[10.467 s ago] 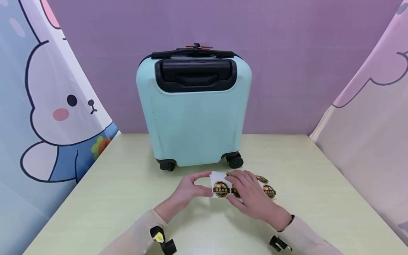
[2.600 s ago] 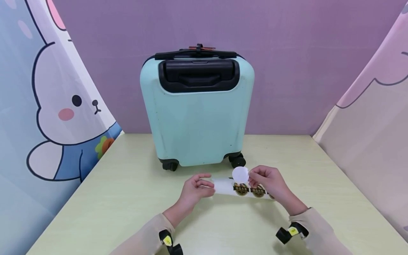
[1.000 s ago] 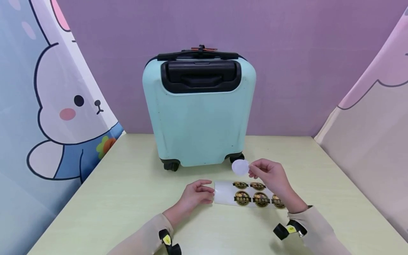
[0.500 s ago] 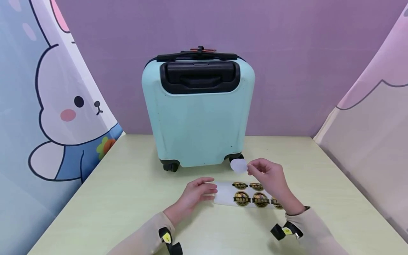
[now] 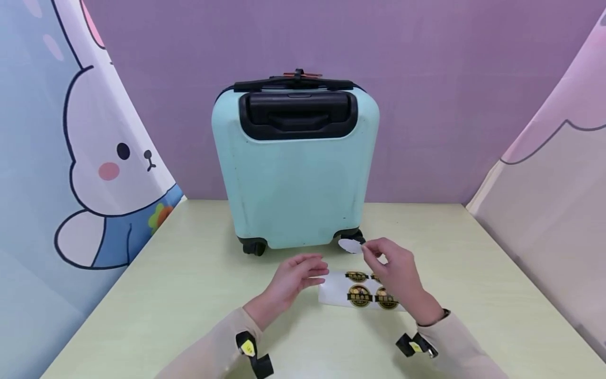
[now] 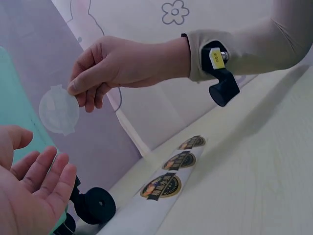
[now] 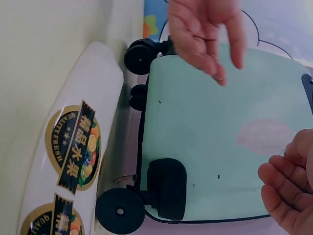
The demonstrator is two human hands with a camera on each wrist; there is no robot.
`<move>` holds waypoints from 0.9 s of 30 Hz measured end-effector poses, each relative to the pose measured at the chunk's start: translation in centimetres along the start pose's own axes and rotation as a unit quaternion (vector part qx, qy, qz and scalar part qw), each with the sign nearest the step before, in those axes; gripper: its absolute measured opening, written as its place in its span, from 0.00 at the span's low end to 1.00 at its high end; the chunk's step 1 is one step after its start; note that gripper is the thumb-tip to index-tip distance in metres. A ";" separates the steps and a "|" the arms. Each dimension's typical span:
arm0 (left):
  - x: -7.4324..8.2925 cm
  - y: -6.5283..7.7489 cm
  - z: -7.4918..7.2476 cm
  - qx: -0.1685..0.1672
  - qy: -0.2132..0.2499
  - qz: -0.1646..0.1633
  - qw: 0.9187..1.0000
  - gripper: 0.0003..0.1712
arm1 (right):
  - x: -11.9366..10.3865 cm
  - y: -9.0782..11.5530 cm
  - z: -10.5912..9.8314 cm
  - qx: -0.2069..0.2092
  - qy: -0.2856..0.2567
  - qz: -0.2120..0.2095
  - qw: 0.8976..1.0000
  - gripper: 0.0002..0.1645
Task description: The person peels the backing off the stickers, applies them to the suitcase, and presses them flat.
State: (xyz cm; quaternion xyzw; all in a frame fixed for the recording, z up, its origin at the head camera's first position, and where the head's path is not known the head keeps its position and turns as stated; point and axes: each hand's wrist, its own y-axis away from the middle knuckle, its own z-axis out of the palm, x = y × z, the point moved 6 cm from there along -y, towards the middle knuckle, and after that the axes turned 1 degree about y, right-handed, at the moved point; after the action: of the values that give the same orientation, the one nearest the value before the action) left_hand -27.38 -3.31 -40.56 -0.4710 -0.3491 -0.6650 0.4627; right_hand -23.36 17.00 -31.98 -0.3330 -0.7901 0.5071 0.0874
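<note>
My right hand (image 5: 395, 268) pinches a round peeled sticker (image 5: 350, 246) by its edge between thumb and forefinger. Its pale back faces me in the head view, and small tabs stick out at its sides in the left wrist view. Fingers loosely spread, my left hand (image 5: 295, 279) holds nothing and hovers by the left end of the sticker sheet (image 5: 333, 289). That white sheet lies on the table, bearing black and gold fruit labels, with a bare stretch at its left. Behind the hands stands a mint-green suitcase (image 5: 298, 189), upright, near the sticker.
Black wheels (image 5: 254, 246) carry the suitcase on the pale table (image 5: 189, 295). A purple backdrop (image 5: 426, 105) rises behind it, with a cartoon rabbit curtain (image 5: 109, 147) on the left and a pale curtain (image 5: 554, 210) on the right.
Earlier both hands held the sheet; the right hand has since peeled off one sticker. Lately the sticker has tilted and shifted left, while the left hand has come off the sheet, its fingers spreading.
</note>
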 end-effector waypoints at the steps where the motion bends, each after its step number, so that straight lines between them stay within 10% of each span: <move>1: 0.2 0.0 0.1 -0.002 -0.002 0.001 1.000 0.21 | -0.2 0.0 0.0 0.005 0.006 -0.016 1.000 0.07; 6: 0.8 0.1 0.6 -0.008 -0.001 0.002 1.000 0.22 | -1.1 -0.1 0.5 0.028 0.038 -0.078 0.996 0.23; 27: 2.0 -0.2 1.3 -0.012 0.023 0.010 1.000 0.13 | -3.6 0.7 1.3 0.034 0.054 -0.248 0.967 0.17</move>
State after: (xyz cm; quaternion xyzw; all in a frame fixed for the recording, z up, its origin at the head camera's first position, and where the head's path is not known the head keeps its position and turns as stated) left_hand -27.39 -2.63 -38.20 -0.4649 -0.3255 -0.6753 0.4711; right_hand -20.89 14.01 -32.48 -0.1504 -0.8247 0.4769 0.2644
